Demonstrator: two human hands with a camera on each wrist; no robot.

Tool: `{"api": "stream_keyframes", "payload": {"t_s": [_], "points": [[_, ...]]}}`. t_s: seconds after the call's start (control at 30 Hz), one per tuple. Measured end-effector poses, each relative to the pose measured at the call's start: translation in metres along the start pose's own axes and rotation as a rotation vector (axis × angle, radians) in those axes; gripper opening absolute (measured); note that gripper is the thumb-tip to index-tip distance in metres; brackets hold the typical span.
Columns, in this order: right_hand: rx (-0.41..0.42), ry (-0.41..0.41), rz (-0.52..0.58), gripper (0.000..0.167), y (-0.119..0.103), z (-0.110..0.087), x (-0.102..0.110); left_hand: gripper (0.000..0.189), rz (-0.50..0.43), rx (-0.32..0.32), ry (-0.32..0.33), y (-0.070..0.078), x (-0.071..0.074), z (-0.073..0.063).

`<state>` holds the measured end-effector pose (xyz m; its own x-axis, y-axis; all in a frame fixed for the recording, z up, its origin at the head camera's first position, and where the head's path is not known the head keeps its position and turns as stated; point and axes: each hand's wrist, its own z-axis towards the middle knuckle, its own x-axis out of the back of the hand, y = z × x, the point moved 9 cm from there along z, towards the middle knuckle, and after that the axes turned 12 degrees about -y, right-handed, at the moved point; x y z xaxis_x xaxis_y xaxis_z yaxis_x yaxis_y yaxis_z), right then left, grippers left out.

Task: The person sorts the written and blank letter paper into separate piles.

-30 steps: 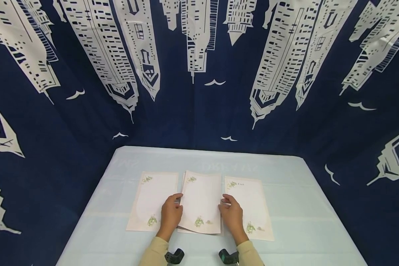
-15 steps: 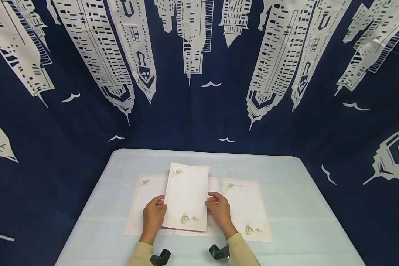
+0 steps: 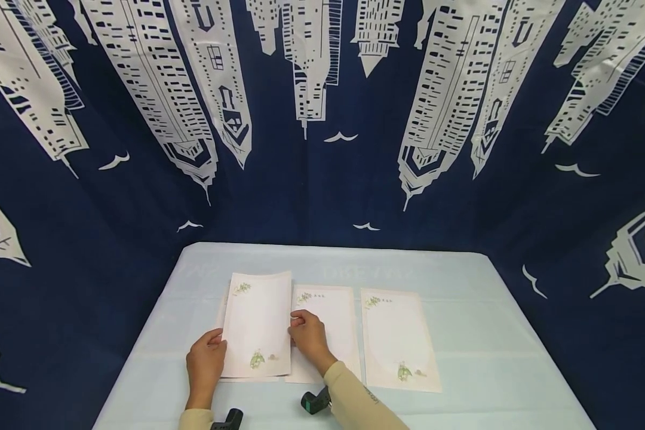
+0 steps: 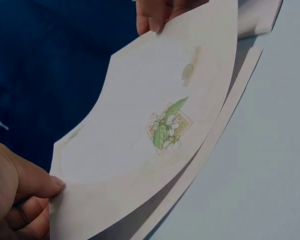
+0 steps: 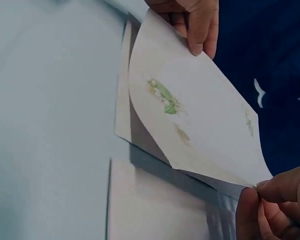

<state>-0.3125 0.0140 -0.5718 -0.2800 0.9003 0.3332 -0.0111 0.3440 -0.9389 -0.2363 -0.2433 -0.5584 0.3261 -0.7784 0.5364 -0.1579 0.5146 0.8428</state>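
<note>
A sheet of cream paper point(image 3: 258, 322) with green floral prints bows between my two hands, just above another sheet point(image 5: 123, 100) at the table's left. My left hand point(image 3: 205, 364) pinches its left edge; in the left wrist view the thumb point(image 4: 52, 186) presses on top with fingers beneath. Its right edge is pinched by my right hand point(image 3: 312, 339), thumb and fingertips together in the right wrist view. Under my right forearm lies a middle sheet point(image 3: 330, 322), partly covered. To the right is a further floral sheet point(image 3: 400, 340), flat and untouched.
The sheets lie on a table with a pale blue cover point(image 3: 478, 334). Behind it hangs a dark blue cloth point(image 3: 279, 197) printed with white buildings and birds. Black devices point(image 3: 315, 401) sit at both wrists.
Both hands have lifted the sheet off the middle pile, carried it left, and lowered it over the left sheet. The middle sheet is now uncovered, showing small marks at its top.
</note>
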Motion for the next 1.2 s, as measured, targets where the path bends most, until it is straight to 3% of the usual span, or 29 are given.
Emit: {"api": "stream_keyframes", "payload": {"t_s": [0.3,0.5,0.9,1.2], "points": [[-0.015,-0.089,-0.064,0.027,-0.002,-0.003,-0.028,0.023,0.069,0.055,0.038,-0.018,0.016,0.001],[-0.024,-0.158,-0.120,0.030,-0.005,-0.004,-0.032,0.023,0.095,0.073,0.054,-0.021,0.018,0.001],[-0.020,-0.151,-0.197,0.030,-0.005,-0.004,-0.017,0.024,0.199,0.047,0.088,-0.011,0.017,0.001],[-0.003,-0.054,-0.219,0.025,0.007,-0.013,0.021,0.032,0.152,0.041,0.006,0.003,-0.002,-0.002]]}}
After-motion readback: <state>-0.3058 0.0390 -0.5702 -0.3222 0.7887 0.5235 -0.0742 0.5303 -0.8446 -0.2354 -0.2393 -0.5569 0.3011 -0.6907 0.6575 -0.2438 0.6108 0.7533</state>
